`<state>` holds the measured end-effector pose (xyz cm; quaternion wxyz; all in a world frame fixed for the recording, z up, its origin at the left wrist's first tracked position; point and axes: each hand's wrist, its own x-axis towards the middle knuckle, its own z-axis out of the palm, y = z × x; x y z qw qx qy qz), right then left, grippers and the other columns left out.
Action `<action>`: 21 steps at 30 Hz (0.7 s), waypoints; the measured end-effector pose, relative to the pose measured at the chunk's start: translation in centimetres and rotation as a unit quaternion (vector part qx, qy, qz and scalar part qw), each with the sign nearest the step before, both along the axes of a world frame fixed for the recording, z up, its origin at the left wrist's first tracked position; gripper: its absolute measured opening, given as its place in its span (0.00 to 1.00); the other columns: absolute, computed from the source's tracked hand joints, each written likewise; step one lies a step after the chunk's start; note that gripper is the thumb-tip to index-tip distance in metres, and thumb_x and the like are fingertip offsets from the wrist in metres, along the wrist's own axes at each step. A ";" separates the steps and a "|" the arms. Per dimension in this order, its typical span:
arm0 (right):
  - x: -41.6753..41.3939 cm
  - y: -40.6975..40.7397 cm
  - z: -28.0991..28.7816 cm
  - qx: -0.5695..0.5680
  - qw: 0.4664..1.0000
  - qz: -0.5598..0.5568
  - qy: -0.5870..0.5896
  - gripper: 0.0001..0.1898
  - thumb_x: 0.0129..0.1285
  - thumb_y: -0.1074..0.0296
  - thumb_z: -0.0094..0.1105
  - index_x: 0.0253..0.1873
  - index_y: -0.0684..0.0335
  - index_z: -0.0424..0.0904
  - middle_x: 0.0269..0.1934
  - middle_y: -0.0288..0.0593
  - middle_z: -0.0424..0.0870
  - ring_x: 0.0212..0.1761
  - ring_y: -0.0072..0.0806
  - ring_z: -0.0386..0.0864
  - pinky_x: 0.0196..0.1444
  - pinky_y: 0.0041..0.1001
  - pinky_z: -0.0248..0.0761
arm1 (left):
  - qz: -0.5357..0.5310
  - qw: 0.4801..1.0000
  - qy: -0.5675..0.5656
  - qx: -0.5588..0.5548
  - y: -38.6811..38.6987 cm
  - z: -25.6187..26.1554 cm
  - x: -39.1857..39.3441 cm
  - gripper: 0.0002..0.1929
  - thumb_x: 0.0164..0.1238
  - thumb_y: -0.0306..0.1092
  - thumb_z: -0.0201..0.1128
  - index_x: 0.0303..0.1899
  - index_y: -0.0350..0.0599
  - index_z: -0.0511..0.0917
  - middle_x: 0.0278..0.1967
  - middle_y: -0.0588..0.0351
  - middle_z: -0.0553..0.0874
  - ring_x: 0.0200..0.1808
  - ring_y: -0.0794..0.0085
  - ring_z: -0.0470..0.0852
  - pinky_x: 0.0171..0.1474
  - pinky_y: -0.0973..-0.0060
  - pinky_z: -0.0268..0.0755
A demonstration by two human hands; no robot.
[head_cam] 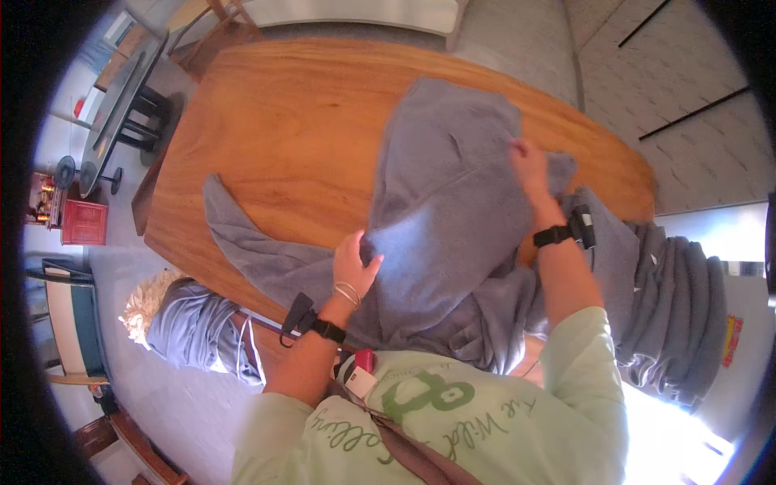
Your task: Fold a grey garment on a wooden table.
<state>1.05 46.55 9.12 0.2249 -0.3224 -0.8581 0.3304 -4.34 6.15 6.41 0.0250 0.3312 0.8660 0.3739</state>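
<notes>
A grey knit garment (pixel 448 236) lies spread on a wooden table (pixel 273 139), one long sleeve stretching to the left and its near part hanging over the front edge by my body. My left hand (pixel 356 264) is at the garment's left side, thumb and fingers apart, with fingertips close to the cloth; whether it pinches any fabric is unclear. My right hand (pixel 528 163) is at the garment's upper right edge, fingers drawn together and slightly blurred; a grip on the cloth cannot be made out. Both wrists wear black straps with small devices.
Several grey garments (pixel 679 309) are stacked at the right, beside the table. At the lower left, a bundle of grey-blue cloth (pixel 191 330) sits near a pale frilly item (pixel 148 303). A wooden chair (pixel 218 42) stands beyond the far left corner.
</notes>
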 end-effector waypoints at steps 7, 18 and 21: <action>-6.1 -16.7 -2.3 0.030 0.925 0.368 -0.091 0.16 0.54 0.72 0.58 0.49 0.57 0.79 0.38 0.48 0.81 0.39 0.40 0.79 0.43 0.35 0.73 | -0.096 0.971 -0.117 -0.183 0.5 -0.1 -1.6 0.23 0.52 0.38 0.66 0.50 0.42 0.72 0.49 0.44 0.75 0.51 0.49 0.72 0.54 0.60 0.65; -9.3 -21.4 -4.7 0.023 0.907 0.390 -0.157 0.06 0.58 0.68 0.53 0.39 0.59 0.77 0.37 0.46 0.80 0.41 0.46 0.78 0.42 0.40 0.71 | -0.018 0.989 0.000 -0.149 -4.5 -1.8 -0.9 0.23 0.52 0.38 0.66 0.50 0.41 0.72 0.45 0.45 0.77 0.47 0.51 0.73 0.53 0.56 0.62; -9.2 -22.1 -5.5 0.003 0.934 0.341 -0.112 0.06 0.59 0.68 0.51 0.39 0.59 0.77 0.37 0.49 0.80 0.40 0.48 0.78 0.41 0.42 0.71 | -0.039 0.976 -0.027 -0.211 -4.7 -1.6 -1.1 0.23 0.52 0.37 0.65 0.50 0.41 0.71 0.45 0.45 0.77 0.47 0.51 0.73 0.52 0.57 0.63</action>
